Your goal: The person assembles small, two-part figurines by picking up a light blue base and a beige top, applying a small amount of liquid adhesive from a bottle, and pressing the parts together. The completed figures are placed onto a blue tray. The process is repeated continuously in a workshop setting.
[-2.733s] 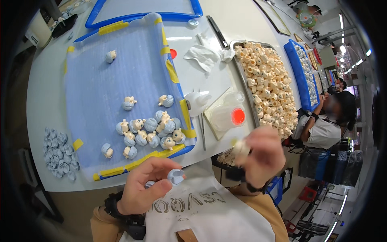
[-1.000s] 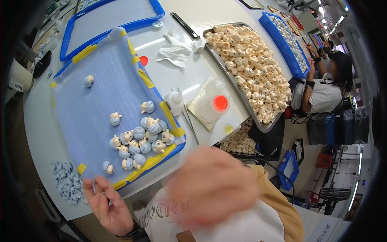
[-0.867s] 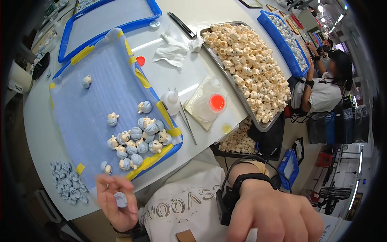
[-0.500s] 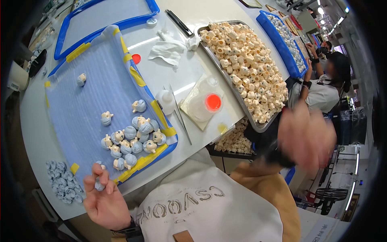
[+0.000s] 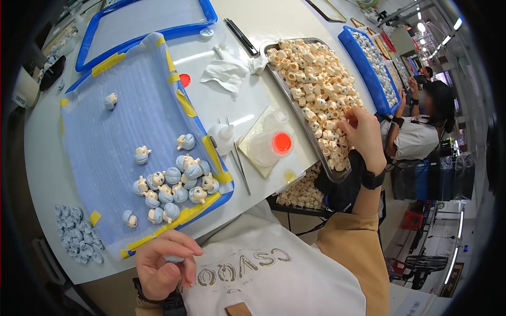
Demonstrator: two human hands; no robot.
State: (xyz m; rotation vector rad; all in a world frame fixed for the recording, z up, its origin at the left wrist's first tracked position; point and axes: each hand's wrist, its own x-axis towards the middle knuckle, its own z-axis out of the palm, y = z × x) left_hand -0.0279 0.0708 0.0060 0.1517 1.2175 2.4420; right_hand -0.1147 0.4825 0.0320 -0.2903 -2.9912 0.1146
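Note:
My left hand, low in front of the apron, has its fingers curled around a small light-blue doll hair piece, mostly hidden by the fingers. My right hand reaches over the near right edge of a metal tray heaped with cream doll face pieces. Its thumb and forefinger are bent together at the pile; whether a piece is between them is hidden. Several doll heads with blue hair lie clustered on the cloth-lined blue tray, one near its front edge.
Loose blue hair pieces lie left of the lined tray. Between the trays are a jar with a red top, a white bottle, tweezers and crumpled tissue. A co-worker sits beyond, at right.
My right hand has swung from the right, where it was blurred, to the pile in the metal tray. My left hand has drawn back from the lined tray toward the apron.

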